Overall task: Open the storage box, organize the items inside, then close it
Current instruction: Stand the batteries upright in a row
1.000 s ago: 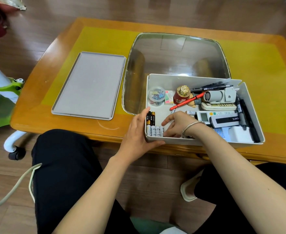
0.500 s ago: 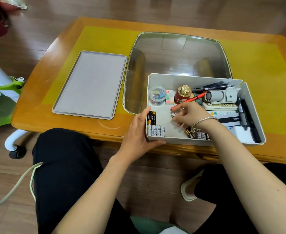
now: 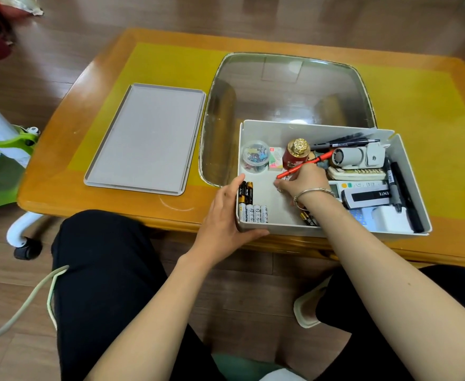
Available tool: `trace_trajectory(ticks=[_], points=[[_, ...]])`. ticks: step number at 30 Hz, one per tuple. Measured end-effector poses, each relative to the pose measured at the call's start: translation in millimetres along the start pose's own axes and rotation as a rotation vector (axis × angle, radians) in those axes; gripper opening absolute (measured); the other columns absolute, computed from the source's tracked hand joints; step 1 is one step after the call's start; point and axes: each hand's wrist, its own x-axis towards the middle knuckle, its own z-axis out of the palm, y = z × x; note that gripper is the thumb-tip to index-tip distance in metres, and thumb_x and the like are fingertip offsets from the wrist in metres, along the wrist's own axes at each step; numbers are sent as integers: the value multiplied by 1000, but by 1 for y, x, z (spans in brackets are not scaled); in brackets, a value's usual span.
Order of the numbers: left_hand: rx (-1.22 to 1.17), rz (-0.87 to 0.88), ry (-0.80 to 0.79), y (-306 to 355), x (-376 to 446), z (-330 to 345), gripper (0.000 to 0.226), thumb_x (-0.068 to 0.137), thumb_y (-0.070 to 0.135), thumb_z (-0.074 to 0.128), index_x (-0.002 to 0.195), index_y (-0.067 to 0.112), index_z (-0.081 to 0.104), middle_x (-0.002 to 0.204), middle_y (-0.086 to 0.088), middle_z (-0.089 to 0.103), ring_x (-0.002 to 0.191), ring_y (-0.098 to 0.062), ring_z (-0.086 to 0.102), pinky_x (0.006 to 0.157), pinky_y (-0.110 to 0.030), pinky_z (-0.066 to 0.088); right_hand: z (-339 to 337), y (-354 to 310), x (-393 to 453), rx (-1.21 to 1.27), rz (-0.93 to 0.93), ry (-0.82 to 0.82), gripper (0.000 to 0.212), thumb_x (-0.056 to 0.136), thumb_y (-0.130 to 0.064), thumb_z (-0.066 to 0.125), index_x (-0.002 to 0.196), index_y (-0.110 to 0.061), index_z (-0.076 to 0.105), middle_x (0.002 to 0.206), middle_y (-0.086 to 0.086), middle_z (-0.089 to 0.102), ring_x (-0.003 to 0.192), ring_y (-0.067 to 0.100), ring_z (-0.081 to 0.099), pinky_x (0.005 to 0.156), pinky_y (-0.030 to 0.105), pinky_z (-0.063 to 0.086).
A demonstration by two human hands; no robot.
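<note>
The white storage box [image 3: 308, 130] stands open at the table's near edge. Its grey lid [image 3: 146, 138] lies flat to the left. My left hand [image 3: 223, 215] grips the box's front-left corner, thumb on the front wall. My right hand [image 3: 302, 180] is inside the box below the red pen [image 3: 305, 165], its fingertips pinching a small white battery [image 3: 285, 177]. Several white batteries [image 3: 254, 213] and two black-gold batteries [image 3: 245, 191] are lined up in the front-left corner. More batteries [image 3: 308, 218] lie under my right wrist.
In the box are a clear tub of clips [image 3: 254, 156], a red bottle with a gold cap [image 3: 296, 154], a white device [image 3: 357, 156], a remote [image 3: 356, 174] and black markers [image 3: 404, 196]. The wooden table [image 3: 88, 86] has a glass inset [image 3: 286, 86]. A chair base [image 3: 19, 235] stands left.
My right hand has moved from the lined-up batteries at the front wall up to the middle of the box under the red pen. My left hand stays on the corner.
</note>
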Motion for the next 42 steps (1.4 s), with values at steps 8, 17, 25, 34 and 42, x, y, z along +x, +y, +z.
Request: trace_trajectory(ticks=[8, 17, 25, 34, 42], points=[[-7, 0, -1, 0, 0, 0, 112, 61, 63, 75, 146, 49, 3, 144, 8, 28, 129, -6, 32, 94, -29, 41, -6, 6, -2, -115, -10, -156, 30, 67, -26, 77, 85, -4, 68, 90, 10, 65, 83, 22, 59, 64, 25, 45], [-9, 3, 3, -1, 1, 1, 111, 58, 70, 70, 145, 51, 3, 143, 11, 29, 125, 2, 30, 93, -25, 40, -18, 6, -20, -60, -155, -439, 23, 74, -23, 73, 91, -19, 58, 65, -4, 68, 40, 10, 55, 36, 16, 37], [5, -1, 13, -4, 1, 3, 113, 60, 61, 78, 144, 52, 3, 143, 12, 28, 125, 1, 31, 90, -21, 38, -17, 0, -21, -225, -207, -578, 36, 71, -33, 80, 98, -23, 58, 72, -5, 69, 45, 7, 57, 50, 23, 46], [7, 1, 11, -2, 1, 3, 114, 61, 56, 80, 145, 50, 3, 144, 10, 28, 128, -4, 33, 92, -21, 38, -15, -4, -27, -193, -264, -619, 38, 74, -14, 76, 107, -18, 58, 92, 4, 71, 69, 17, 62, 64, 32, 54], [10, 2, 14, 0, 0, 2, 114, 62, 54, 81, 145, 49, 4, 143, 11, 28, 127, -1, 31, 93, -24, 39, -33, 12, -25, -184, -302, -617, 32, 77, -9, 73, 105, -20, 61, 85, -4, 72, 63, 9, 62, 60, 18, 50]])
